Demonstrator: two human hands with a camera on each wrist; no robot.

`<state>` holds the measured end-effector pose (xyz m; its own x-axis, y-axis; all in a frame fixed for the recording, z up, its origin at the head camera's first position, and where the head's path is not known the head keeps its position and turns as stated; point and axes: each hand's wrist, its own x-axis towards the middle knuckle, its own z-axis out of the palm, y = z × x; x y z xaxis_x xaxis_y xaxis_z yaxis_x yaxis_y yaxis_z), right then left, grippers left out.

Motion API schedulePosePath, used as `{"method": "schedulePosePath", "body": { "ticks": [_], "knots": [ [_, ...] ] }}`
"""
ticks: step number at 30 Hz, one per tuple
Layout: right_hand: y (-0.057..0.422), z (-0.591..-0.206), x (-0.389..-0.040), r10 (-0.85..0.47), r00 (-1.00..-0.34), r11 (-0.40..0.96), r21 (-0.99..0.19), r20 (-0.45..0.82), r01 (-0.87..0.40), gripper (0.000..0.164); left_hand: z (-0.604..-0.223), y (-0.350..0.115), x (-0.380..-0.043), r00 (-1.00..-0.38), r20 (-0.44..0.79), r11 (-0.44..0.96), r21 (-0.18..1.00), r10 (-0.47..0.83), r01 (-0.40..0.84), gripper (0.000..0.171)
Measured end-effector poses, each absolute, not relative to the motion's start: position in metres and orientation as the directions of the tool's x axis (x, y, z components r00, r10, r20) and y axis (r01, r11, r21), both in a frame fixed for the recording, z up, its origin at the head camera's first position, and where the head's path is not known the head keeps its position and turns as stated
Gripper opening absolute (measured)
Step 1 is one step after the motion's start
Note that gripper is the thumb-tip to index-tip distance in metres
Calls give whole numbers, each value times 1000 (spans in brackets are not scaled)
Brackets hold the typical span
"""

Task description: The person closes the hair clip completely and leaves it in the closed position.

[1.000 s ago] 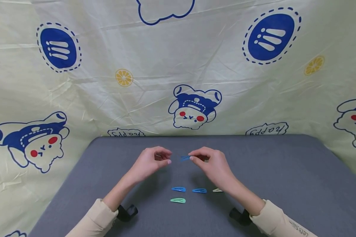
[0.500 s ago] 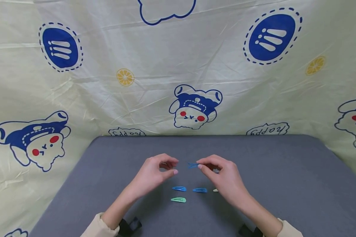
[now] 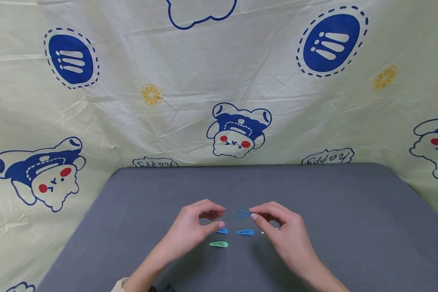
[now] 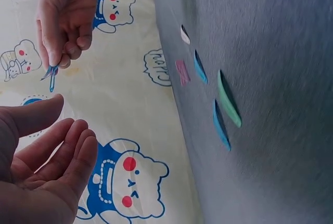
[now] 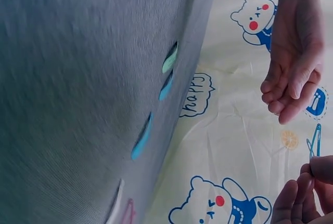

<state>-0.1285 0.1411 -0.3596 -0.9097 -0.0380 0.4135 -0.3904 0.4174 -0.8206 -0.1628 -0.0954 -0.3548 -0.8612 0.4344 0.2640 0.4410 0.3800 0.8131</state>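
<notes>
Between thumb and fingertips my right hand pinches a blue snap hair clip, its two leaves spread apart in a narrow V. The clip points toward my left hand, which holds nothing; its fingers bend loosely, with a gap between thumb and fingertips. Both hands are above the table. Beneath them lie two more blue hair clips, one in plain sight and the other partly covered by my left thumb. A green hair clip lies nearer to me. In the right wrist view, a whitish clip lies beside a pink one.
A dark grey cloth-covered table carries the clips. Behind it hangs a pale curtain printed with cartoon bears, blue ovals and orange slices.
Both hands have come down toward me and slightly to the right, the blue hair clip staying in my right hand. My left thumb now overlaps the left blue clip in the head view.
</notes>
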Motion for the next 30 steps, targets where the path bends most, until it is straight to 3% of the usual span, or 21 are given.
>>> {"method": "schedulePosePath", "body": {
  "ticks": [8,22,30],
  "knots": [
    [141,-367,-120,-6,-897,325,-848,441,-419,16,-359,-91,-155,-854,291,330,830,431,450,26],
    [139,-375,-117,-67,-823,419,-732,564,-536,21,-367,-77,-143,-797,436,300,762,419,574,31],
    [138,-373,-114,-86,-838,426,-741,538,-519,18,-373,-73,-139,-784,458,300,745,420,596,27]
  ]
}}
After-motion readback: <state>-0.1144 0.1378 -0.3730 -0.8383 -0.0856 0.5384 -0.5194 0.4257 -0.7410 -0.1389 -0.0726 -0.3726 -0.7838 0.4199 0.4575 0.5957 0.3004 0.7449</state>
